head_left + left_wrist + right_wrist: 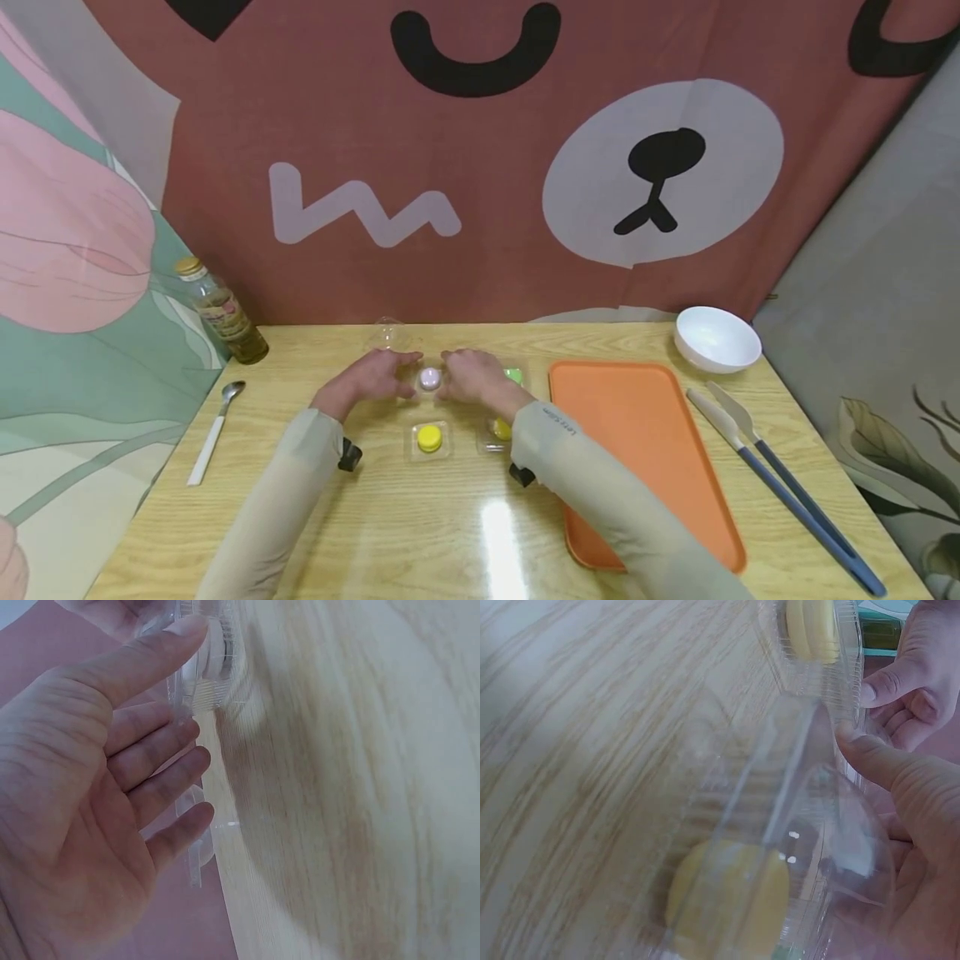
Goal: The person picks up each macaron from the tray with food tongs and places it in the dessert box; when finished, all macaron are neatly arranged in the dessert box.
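A clear plastic box with a lilac macaron (430, 379) sits between the two hands. My left hand (378, 375) is at its left side; in the left wrist view the thumb (161, 656) lies along the box's clear rim (182, 690), index finger behind it, other fingers loosely bent. From the right, my right hand (476, 377) meets the same box, thumb (874, 754) at its edge and fingers bent behind. Nearer me, a yellow macaron (430, 438) sits in a clear box, and another yellow macaron (501, 429) is partly hidden by the right sleeve.
A green macaron (513, 375) shows behind the right wrist. Behind the left hand stands a clear domed lid (387, 335). An orange tray (622, 417), white bowl (717, 339) and tongs (795, 492) are on the right; an oil bottle (225, 312) and spoon (217, 429) on the left.
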The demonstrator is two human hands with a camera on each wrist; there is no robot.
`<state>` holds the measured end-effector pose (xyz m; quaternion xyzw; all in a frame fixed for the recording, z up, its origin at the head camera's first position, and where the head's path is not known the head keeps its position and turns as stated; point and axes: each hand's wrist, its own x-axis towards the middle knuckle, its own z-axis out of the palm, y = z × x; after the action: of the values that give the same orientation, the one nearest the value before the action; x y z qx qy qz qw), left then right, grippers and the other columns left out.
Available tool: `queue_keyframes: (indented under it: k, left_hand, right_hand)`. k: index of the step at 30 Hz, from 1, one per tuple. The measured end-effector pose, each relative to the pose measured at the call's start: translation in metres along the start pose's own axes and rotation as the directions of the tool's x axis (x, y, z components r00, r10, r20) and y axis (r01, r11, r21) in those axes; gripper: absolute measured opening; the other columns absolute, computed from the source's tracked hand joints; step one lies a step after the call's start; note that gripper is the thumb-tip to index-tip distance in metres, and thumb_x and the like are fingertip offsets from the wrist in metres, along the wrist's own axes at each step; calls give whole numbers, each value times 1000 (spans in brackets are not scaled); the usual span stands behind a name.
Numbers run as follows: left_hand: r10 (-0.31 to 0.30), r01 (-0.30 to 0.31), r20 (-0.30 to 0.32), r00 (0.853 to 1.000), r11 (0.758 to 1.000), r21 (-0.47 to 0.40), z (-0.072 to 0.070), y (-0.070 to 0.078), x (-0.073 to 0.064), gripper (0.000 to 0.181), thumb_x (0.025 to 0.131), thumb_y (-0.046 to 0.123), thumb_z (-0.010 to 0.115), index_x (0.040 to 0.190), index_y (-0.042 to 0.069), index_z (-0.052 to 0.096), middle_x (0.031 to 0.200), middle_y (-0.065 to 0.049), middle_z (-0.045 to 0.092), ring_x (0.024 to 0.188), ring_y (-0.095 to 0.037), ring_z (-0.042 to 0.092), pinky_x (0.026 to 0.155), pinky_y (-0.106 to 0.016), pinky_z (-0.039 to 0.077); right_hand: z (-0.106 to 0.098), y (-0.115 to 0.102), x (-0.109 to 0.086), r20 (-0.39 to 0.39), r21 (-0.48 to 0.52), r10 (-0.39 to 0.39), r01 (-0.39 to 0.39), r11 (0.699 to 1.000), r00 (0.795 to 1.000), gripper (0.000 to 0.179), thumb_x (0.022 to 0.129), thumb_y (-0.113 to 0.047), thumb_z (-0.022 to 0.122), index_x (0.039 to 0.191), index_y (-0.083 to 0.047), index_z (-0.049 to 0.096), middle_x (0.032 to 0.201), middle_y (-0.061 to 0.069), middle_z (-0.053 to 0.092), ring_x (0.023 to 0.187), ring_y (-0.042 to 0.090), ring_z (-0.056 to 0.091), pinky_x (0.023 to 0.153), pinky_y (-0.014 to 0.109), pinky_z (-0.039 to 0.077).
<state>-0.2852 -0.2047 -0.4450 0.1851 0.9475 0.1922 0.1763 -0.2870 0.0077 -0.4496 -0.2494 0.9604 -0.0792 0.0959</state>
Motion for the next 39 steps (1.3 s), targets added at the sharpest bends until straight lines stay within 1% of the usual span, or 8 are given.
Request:
queue_keyframes:
  k: [10, 15, 17, 22, 29, 33, 36, 39]
  left_hand:
    - [-3, 4, -31, 1000, 1000, 18, 3, 2, 2, 78, 89, 34, 78, 155, 15, 42, 155, -11, 49, 132, -32, 55, 114, -54, 43]
    - [-10, 10, -39, 999, 1000, 5, 3, 4, 2, 79, 89, 33, 78, 156, 14, 42, 154, -12, 50, 96, -27, 62, 100, -47, 50]
    - [-13, 13, -41, 999, 1000, 8, 3, 3, 2, 79, 88, 34, 78, 156, 15, 42, 154, -12, 51, 99, -27, 62, 100, -46, 50]
    - [-6, 7, -48, 999, 1000, 30, 5, 3, 0, 80, 88, 35, 78, 156, 14, 41, 152, -11, 53, 126, -30, 58, 110, -50, 47]
    - [-3, 3, -35, 999, 1000, 20, 6, 5, 1, 81, 89, 33, 78, 157, 12, 39, 153, -12, 52, 94, -27, 62, 99, -44, 49]
    - [-2, 2, -33, 999, 1000, -7, 7, 5, 1, 82, 89, 31, 78, 157, 12, 38, 156, -13, 49, 119, -32, 62, 109, -47, 47]
    - [4, -5, -40, 999, 1000, -16, 8, 6, 1, 82, 89, 30, 78, 157, 11, 38, 156, -14, 47, 142, -33, 47, 117, -51, 41]
    - [5, -5, -40, 999, 1000, -10, 7, 7, 0, 82, 89, 31, 78, 158, 11, 37, 157, -14, 46, 144, -34, 45, 118, -52, 40]
  right_hand:
    - [-2, 3, 0, 7, -20, -16, 16, 1000, 1000, 79, 88, -50, 75, 151, -11, 48, 138, 8, 65, 122, 26, 65, 100, 42, 56]
    - [-3, 2, -1, 6, -7, -7, 7, 1000, 1000, 79, 89, -49, 75, 152, -10, 47, 138, 8, 65, 124, 27, 64, 103, 43, 54]
    - [-3, 2, -1, 11, 6, -5, 5, 1000, 1000, 79, 89, -48, 74, 152, -10, 46, 139, 9, 64, 125, 27, 63, 103, 43, 54]
    - [-2, 1, -3, 19, 31, -6, 6, 999, 1000, 79, 90, -46, 75, 153, -9, 44, 141, 10, 63, 126, 29, 62, 105, 44, 53]
    - [-2, 1, -4, 8, 11, -18, 18, 1000, 1000, 79, 90, -46, 75, 152, -9, 45, 135, 9, 67, 121, 27, 65, 101, 42, 55]
    - [-1, 3, -4, 7, 3, -23, 23, 1000, 1000, 79, 90, -48, 74, 153, -10, 45, 134, 9, 67, 120, 27, 66, 100, 42, 56]
    - [0, 3, -4, 5, -1, -26, 26, 1000, 1000, 79, 90, -49, 73, 153, -10, 45, 134, 9, 67, 120, 28, 65, 101, 43, 55]
    - [-1, 4, -5, 5, -6, -24, 24, 1000, 1000, 80, 90, -50, 73, 153, -11, 44, 134, 10, 67, 121, 29, 65, 102, 43, 54]
